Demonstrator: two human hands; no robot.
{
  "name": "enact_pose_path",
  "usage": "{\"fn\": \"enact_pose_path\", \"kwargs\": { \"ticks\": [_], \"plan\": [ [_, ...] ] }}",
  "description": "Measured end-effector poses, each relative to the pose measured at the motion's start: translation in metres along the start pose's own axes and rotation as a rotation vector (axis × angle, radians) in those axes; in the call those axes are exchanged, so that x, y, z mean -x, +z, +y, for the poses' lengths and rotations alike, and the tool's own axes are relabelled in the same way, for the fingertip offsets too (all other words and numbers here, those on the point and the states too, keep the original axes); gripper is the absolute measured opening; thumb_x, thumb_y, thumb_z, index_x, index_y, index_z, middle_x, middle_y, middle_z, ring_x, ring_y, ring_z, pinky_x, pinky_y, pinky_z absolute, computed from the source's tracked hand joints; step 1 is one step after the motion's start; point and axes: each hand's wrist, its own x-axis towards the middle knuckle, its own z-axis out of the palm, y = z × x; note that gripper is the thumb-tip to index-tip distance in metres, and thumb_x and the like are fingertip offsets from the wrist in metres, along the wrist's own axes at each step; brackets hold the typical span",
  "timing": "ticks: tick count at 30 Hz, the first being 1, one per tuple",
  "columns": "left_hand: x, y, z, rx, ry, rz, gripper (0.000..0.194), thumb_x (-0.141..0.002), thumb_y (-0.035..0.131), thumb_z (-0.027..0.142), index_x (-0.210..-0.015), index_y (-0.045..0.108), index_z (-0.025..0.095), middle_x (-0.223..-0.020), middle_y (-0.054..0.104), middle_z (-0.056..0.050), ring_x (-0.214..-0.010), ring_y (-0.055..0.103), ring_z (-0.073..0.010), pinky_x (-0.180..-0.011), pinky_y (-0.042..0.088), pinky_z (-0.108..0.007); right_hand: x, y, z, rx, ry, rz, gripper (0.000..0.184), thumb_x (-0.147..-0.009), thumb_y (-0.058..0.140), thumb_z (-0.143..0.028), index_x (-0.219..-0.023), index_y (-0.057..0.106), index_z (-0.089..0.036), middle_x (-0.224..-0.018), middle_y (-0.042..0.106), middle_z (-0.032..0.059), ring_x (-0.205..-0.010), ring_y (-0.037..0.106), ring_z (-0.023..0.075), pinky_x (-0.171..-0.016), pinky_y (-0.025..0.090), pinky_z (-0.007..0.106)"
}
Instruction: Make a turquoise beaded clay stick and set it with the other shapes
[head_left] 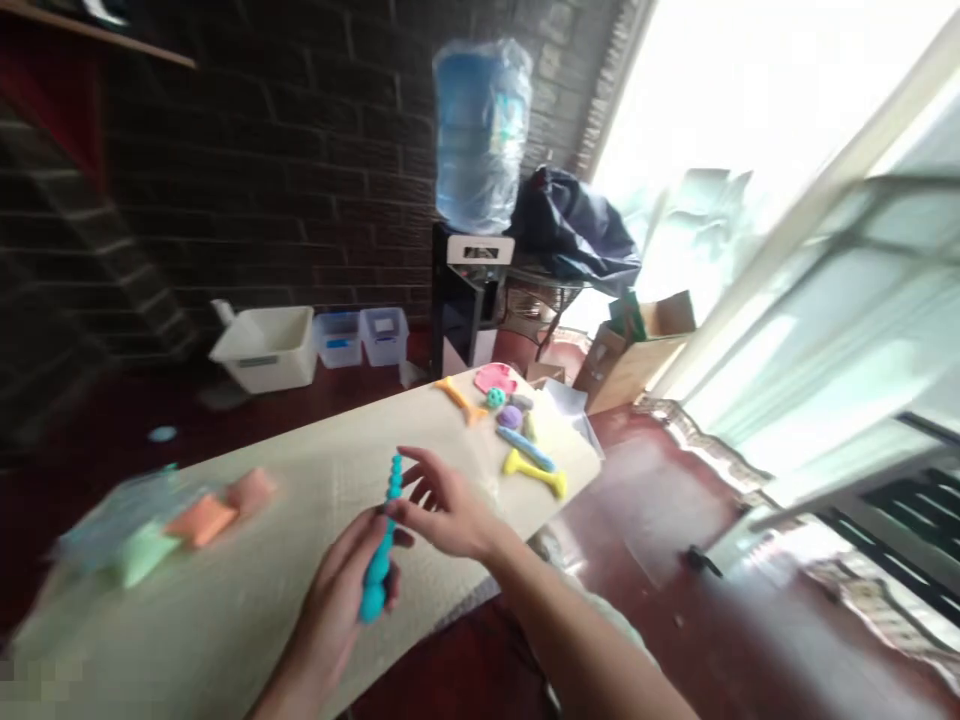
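Note:
My left hand [349, 560] is closed around a turquoise tapered row of balls [379, 562], large at the near end and small at the tip. It tilts up above the pale table [300, 600]. My right hand [450, 510] is beside its upper part, with fingers curved and apart. The right thumb seems to touch the row near its middle, and the index fingertip is close to its small end. Whether the other right fingers touch it I cannot tell.
Toward the table's far right lie a yellow bone-shaped toy [534, 473], a blue stick [525, 447], a purple ball [511, 417], a green ball [496, 397] and an orange toy [461, 402]. Blurred orange [201, 520] and green packs [146, 552] lie left. A water dispenser [480, 250] stands behind.

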Motion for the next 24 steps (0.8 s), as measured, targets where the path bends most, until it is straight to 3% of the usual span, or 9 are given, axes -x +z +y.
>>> {"fn": "enact_pose_path", "kwargs": {
  "ticks": [8,17,24],
  "plan": [
    [0.002,0.01,0.003,-0.03,-0.05,0.05,0.062,-0.064,0.091,0.062,-0.104,0.071,0.02,-0.087,0.073,-0.002,-0.053,0.055,-0.0111,-0.043,0.046,-0.022,0.002,-0.006,0.005,-0.034,0.03,0.053,0.082,-0.085,0.083,-0.053,-0.156,0.049,-0.032,-0.116,0.074,0.0067,-0.079,0.068,0.0164,-0.071,0.057,0.03],
    [-0.006,0.009,-0.005,-0.05,-0.082,0.05,0.068,-0.063,0.091,0.062,-0.112,0.069,0.021,-0.086,0.073,-0.002,-0.056,0.056,-0.0119,-0.044,0.046,-0.022,0.0,-0.014,0.007,-0.088,0.058,0.088,0.077,-0.085,0.084,-0.05,-0.153,0.053,-0.03,-0.112,0.076,0.0068,-0.076,0.069,0.016,-0.067,0.055,0.027],
    [-0.003,0.013,-0.007,-0.007,-0.055,0.029,0.064,-0.071,0.087,0.059,-0.117,0.067,0.02,-0.085,0.071,-0.001,-0.052,0.055,-0.0102,-0.042,0.042,-0.021,0.003,-0.016,0.02,-0.164,0.028,0.092,0.066,-0.093,0.075,-0.047,-0.15,0.052,-0.024,-0.109,0.076,0.0078,-0.074,0.069,0.015,-0.067,0.055,0.029]
  ]
}}
